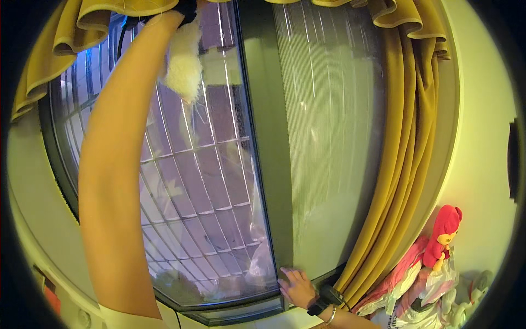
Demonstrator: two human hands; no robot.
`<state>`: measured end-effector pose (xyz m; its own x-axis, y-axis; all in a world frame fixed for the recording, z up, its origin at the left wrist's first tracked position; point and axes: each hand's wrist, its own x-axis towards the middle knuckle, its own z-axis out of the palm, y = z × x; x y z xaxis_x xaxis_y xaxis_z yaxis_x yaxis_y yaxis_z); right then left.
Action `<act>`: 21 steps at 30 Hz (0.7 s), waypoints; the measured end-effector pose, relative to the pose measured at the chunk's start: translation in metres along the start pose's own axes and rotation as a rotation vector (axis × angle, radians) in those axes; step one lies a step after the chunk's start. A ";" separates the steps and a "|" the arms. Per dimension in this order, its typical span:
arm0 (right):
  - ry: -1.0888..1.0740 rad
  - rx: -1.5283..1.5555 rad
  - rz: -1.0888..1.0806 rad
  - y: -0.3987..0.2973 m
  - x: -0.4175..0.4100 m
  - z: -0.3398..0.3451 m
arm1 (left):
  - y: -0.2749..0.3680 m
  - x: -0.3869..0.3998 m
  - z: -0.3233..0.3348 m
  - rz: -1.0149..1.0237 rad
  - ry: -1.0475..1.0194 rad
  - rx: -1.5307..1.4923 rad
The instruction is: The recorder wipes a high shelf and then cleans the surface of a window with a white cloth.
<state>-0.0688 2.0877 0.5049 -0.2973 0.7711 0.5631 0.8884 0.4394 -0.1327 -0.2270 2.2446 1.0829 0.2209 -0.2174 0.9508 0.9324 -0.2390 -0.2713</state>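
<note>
My left forearm (117, 164) reaches up across the window to a dark band (189, 10) at the wrist. Beyond it my left hand is out of view past the top edge. A white fluffy thing (183, 61), perhaps a duster or cloth, hangs beside the wrist against the window glass (197, 177); what holds it is hidden. Low in the view, my right hand (298, 288) rests with fingers apart on the lower part of the dark window frame (283, 246). It wears a black watch (318, 305) and a metal bracelet (331, 314).
A yellow curtain (394, 164) hangs at the right, under a scalloped valance (127, 10). Metal bars show behind the glass. At the lower right, a red plush toy (446, 226) sits on plastic bags (431, 292). A dark object (512, 160) is on the right wall.
</note>
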 end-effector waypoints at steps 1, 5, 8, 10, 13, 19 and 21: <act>0.004 -0.006 -0.004 0.001 -0.002 -0.001 | -0.003 0.008 -0.001 -0.003 0.002 0.007; -0.058 -0.020 0.001 0.011 -0.007 -0.005 | -0.008 0.019 0.002 -0.017 0.006 0.008; -0.098 -0.051 -0.033 0.015 -0.001 -0.010 | -0.019 0.023 0.000 -0.014 0.005 0.021; -0.099 -0.043 -0.058 0.012 0.002 -0.010 | -0.024 0.026 -0.005 -0.008 -0.001 0.039; -0.099 0.002 -0.101 0.007 0.011 -0.011 | -0.039 0.027 -0.016 0.003 0.002 0.064; 0.046 0.075 -0.115 -0.010 0.021 0.032 | -0.080 0.023 -0.037 0.037 -0.022 0.149; 0.051 0.092 -0.231 -0.019 0.029 0.025 | -0.107 0.018 -0.050 0.040 -0.033 0.200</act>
<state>-0.1034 2.1136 0.5036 -0.4688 0.6221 0.6271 0.7627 0.6432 -0.0679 -0.3370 2.2193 1.1213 0.2651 -0.1914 0.9450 0.9602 -0.0372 -0.2769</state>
